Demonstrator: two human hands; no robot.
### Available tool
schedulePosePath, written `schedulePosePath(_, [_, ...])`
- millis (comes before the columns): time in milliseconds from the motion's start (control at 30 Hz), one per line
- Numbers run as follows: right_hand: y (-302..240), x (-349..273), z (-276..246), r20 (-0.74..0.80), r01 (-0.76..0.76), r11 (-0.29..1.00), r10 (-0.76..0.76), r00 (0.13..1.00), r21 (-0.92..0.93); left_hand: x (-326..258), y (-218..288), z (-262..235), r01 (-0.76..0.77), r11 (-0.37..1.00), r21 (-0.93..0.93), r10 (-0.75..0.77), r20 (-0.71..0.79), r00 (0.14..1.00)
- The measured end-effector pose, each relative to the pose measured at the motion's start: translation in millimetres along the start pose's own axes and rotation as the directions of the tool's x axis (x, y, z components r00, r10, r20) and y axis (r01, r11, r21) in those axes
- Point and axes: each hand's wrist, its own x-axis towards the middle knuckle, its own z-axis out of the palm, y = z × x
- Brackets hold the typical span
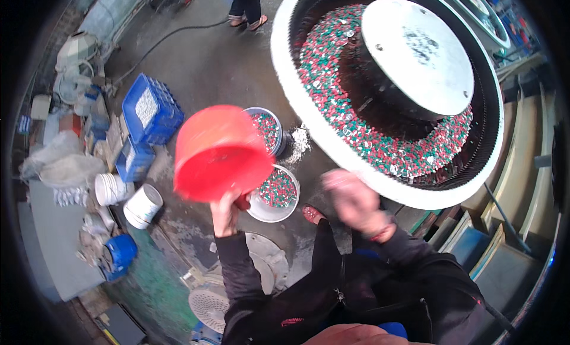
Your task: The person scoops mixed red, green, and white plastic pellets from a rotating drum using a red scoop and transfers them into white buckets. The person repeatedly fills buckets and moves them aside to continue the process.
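My left hand (225, 213) grips the lower edge of a red plastic basin (222, 146). The basin is tilted, blurred by motion, and its visible inside shows nothing in it. My right hand (354, 199), smeared by motion, is beside the white rim (415, 198) of a large round tub machine; whether its fingers touch the rim I cannot tell. Small red, green and white pieces (332, 90) lie in the tub's ring-shaped trough, around a white central cover (418, 54). Below the basin stand a white bucket (272, 215) and another bucket (281, 144), both with similar pieces.
Blue crates (169, 110) stand at left, the upper one with white material inside. Two white buckets (142, 207) and a blue drum (120, 254) are nearer. White material (300, 142) is spilled on the floor. Another person's feet (252, 21) show at the top; a cable (172, 32) crosses the floor.
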Motion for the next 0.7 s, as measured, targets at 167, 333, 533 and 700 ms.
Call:
schedulePosePath(167, [113.5, 10.1, -288.5, -0.466, -0.48, 0.775, 0.273, 0.841, -0.412, 121.5, 41.3, 168.3, -0.403, 0.552, 0.73, 0.011, 0.477, 0.879])
schedulePosePath(333, [336.6, -77.3, -471.5, -0.406, -0.78, 0.032, 0.84, 0.36, -0.625, 269.5, -45.5, 298.8, -0.381, -0.313, 0.87, -0.068, 0.38, 0.923])
schedulePosePath(533, [475.6, -153.7, -523.6, -0.455, -0.594, -0.078, 0.725, 0.518, -0.8, 363.0, -175.0, 299.0, -0.249, -0.769, 0.588, 0.177, 0.571, 0.801])
schedulePosePath(700, [473.6, -164.4, -483.5, -0.364, -0.769, -0.08, 0.908, 0.205, -0.634, 267.7, -238.4, 263.6, -0.23, -0.698, 0.678, 0.103, 0.413, 0.905])
